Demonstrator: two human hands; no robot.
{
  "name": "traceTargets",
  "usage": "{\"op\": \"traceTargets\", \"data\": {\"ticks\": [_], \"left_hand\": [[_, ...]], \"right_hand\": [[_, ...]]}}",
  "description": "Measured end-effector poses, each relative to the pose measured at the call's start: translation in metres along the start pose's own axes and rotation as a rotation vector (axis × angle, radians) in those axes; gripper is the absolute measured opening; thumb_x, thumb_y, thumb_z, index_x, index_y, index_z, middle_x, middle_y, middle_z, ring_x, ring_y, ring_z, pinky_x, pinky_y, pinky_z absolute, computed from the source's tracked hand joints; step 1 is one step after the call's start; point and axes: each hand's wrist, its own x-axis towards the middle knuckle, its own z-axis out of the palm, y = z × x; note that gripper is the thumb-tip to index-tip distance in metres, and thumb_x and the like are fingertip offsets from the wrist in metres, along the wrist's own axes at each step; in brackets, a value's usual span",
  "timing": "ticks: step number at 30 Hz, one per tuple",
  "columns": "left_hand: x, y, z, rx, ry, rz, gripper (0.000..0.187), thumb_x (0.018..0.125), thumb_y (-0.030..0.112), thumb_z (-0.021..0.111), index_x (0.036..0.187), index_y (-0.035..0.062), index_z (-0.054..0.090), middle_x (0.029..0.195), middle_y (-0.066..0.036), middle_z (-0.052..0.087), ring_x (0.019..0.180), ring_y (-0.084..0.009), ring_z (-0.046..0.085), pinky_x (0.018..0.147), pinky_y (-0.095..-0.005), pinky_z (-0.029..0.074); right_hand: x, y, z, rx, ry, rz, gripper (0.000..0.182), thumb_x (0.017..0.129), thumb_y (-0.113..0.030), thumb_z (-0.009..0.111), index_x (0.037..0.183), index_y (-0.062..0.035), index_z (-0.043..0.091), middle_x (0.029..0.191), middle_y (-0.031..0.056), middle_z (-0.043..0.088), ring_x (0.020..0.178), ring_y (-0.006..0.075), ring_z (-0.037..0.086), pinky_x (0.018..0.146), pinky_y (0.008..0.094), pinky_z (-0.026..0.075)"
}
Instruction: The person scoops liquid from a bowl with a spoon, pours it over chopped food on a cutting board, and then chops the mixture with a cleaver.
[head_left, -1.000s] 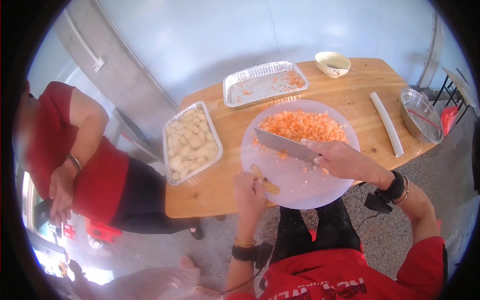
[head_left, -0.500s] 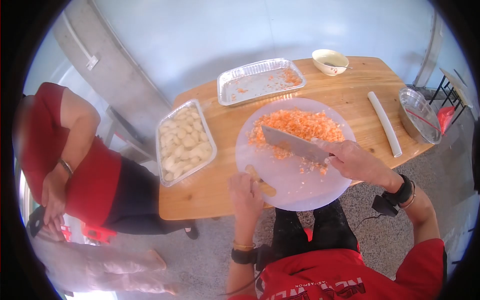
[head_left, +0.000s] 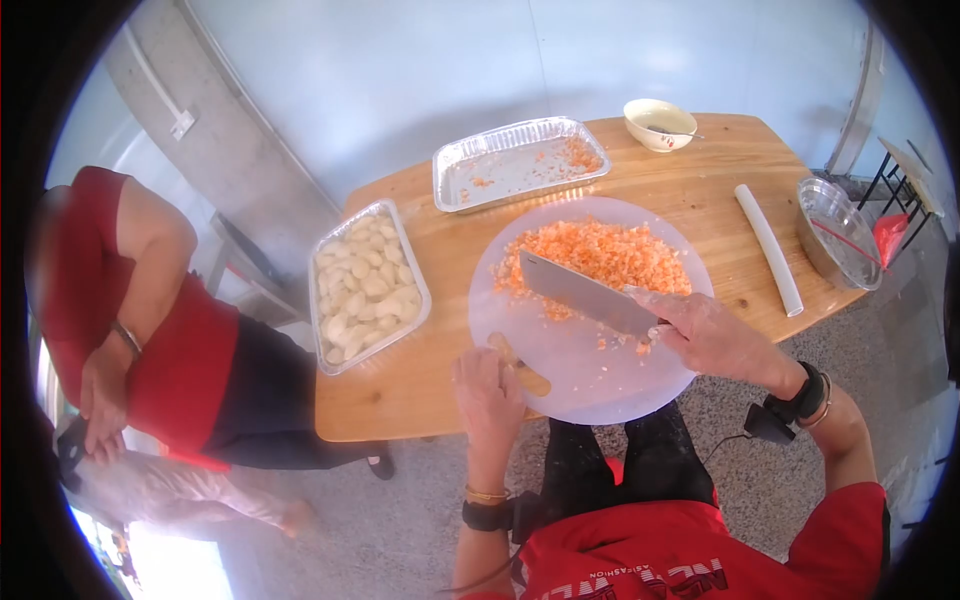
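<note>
My right hand (head_left: 700, 332) is closed round the handle end of a cleaver (head_left: 580, 293), whose broad blade points to the upper left. The blade is at the near side of a heap of chopped orange carrot (head_left: 610, 250). Under it lies a round, whitish cutting board (head_left: 590, 385) on the wooden table. My left hand (head_left: 487, 392) grips the board's left rim beside its handle slot, fingers curled. A few carrot bits lie apart below the blade, near my right hand.
A foil tray of pale, peeled pieces (head_left: 368, 285) stands at the left. Behind the board is another foil tray (head_left: 470, 195) with carrot scraps. A bowl (head_left: 660, 124), white roller (head_left: 768, 250) and metal basin (head_left: 840, 235) are right. A person (head_left: 150, 310) stands left.
The cleaver has shifted slightly left, still at the heap's near side. My left hand stays at the board's rim. In the lower left background, a person in pale trousers has moved.
</note>
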Motion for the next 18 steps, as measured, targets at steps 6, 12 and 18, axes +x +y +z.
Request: {"op": "traceTargets", "data": {"ticks": [6, 12, 18], "left_hand": [[0.001, -0.001, 0.0, 0.001, -0.004, 0.014, 0.014, 0.07, -0.004, 0.056, 0.082, 0.0005, 0.053, 0.089, -0.015, 0.052, 0.084, -0.0355, 0.048, 0.073, -0.0438, 0.04], [0.002, 0.001, -0.001, -0.002, -0.023, 0.005, 0.012, 0.071, -0.003, 0.054, 0.082, 0.0, 0.053, 0.09, -0.016, 0.052, 0.085, -0.0367, 0.048, 0.074, -0.0452, 0.039], [0.002, 0.002, -0.002, -0.012, -0.03, -0.003, 0.011, 0.07, -0.003, 0.055, 0.081, 0.0001, 0.053, 0.088, -0.016, 0.051, 0.084, -0.0366, 0.047, 0.073, -0.045, 0.039]], "right_hand": [[0.004, -0.001, 0.008, -0.01, -0.026, -0.048, 0.044, 0.081, -0.007, 0.047, 0.125, 0.0033, 0.047, 0.092, 0.0259, 0.06, 0.085, 0.0379, 0.06, 0.078, 0.0438, 0.046], [0.002, -0.01, 0.005, 0.003, -0.056, -0.07, 0.044, 0.08, -0.005, 0.046, 0.123, 0.0046, 0.047, 0.089, 0.0262, 0.061, 0.081, 0.0382, 0.06, 0.075, 0.0443, 0.047], [-0.001, -0.004, 0.007, 0.037, 0.029, -0.122, 0.045, 0.079, -0.003, 0.047, 0.123, 0.003, 0.048, 0.089, 0.0258, 0.061, 0.08, 0.0385, 0.06, 0.075, 0.0443, 0.047]]}}
